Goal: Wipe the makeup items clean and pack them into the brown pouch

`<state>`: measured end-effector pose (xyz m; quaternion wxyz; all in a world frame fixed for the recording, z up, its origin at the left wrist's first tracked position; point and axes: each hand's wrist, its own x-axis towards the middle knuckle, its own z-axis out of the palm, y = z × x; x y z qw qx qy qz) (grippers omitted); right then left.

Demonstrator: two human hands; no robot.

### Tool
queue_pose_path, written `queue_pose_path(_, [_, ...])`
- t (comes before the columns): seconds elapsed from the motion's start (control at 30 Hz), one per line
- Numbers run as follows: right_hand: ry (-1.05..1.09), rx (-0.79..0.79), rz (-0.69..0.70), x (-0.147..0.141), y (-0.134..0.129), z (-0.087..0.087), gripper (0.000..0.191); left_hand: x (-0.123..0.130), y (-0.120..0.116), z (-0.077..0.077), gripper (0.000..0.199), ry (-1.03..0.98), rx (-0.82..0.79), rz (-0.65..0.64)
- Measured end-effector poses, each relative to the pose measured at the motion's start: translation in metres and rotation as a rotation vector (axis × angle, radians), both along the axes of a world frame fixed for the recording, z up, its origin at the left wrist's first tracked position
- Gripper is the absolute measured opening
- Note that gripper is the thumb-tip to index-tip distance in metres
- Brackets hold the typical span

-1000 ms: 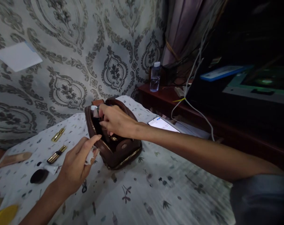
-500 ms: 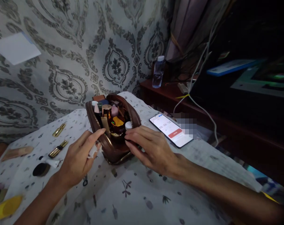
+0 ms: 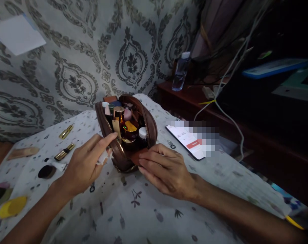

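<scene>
Bag flap (image 3: 136,158) in R hand (image 3: 167,171), wht wad (image 3: 102,157) in L hand (image 3: 82,166)

Dim indoor light, right side near black.
Smartphone screen (image 3: 181,137) glows, partly pixelated; brown bag (image 3: 150,126) shadowed inside; edges stretched.

The boxy brown leather-look bag (image 3: 120,158) had gold zips (image 3: 131,168), and the flat white cloth (image 3: 143,220) was all greyish plant prints (image 3: 178,214).
</scene>
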<state>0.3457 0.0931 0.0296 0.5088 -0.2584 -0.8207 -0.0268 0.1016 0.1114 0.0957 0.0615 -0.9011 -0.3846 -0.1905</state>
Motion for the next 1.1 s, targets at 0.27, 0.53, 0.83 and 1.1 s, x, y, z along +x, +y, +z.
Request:
queue_pose_path(0.27, [-0.085, -0.001, 0.024, 0.001, 0.006, 0.015, 0.015, -0.014, -0.032, -0.026, 0.054, -0.08, 0.025, 0.006])
queue_pose_path(0.53, [-0.069, -0.018, 0.003, -0.015, 0.008, 0.017, 0.013, -0.073, -0.084, -0.069, 0.037, 0.179, -0.108, 0.204])
queue_pose_path(0.83, [-0.116, 0.043, -0.009, -0.035, -0.022, 0.018, 0.012, -0.11, -0.13, -0.053, 0.048, 0.219, -0.095, 0.459])
queue_pose_path(1.1, [-0.173, -0.015, 0.135, -0.07, -0.04, -0.003, 0.012, -0.187, -0.136, -0.071, 0.044, 0.106, -0.09, 0.703])
